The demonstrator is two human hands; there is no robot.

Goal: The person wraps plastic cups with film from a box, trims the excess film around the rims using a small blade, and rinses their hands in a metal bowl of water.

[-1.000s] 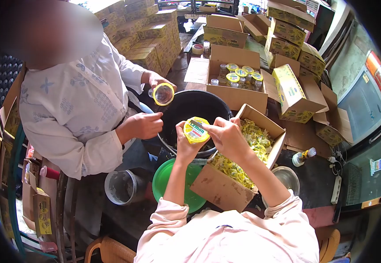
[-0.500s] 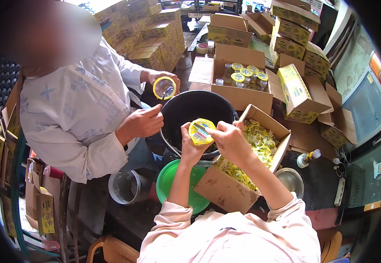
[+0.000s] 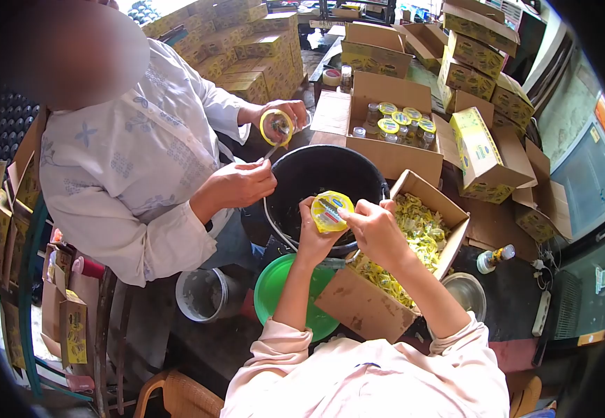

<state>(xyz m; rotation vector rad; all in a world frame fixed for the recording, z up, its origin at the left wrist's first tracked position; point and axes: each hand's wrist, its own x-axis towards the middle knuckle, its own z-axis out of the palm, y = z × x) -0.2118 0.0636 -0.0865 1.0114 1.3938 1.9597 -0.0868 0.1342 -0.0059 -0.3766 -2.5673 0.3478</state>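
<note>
A cup with a yellow printed film lid is gripped in my left hand, its lid facing up. My right hand is closed at the lid's right side, fingertips pinching a thin dark blade-like strip that lies across the lid; its exact kind is unclear. Both hands are over the near rim of a black bucket. Across from me, a co-worker's hand holds a clear cup with a yellow rim. The co-worker's other hand puts a thin tool into it.
Right of the bucket, a carton holds yellow scraps. A green basin, a grey pail and a metal bowl stand near me. Behind is a carton of yellow-lidded cups. A bottle lies at right.
The view has shifted slightly. My left hand still holds the cup, and my right fingers stay at its lid. The co-worker's tool hand has moved up to the clear cup.
</note>
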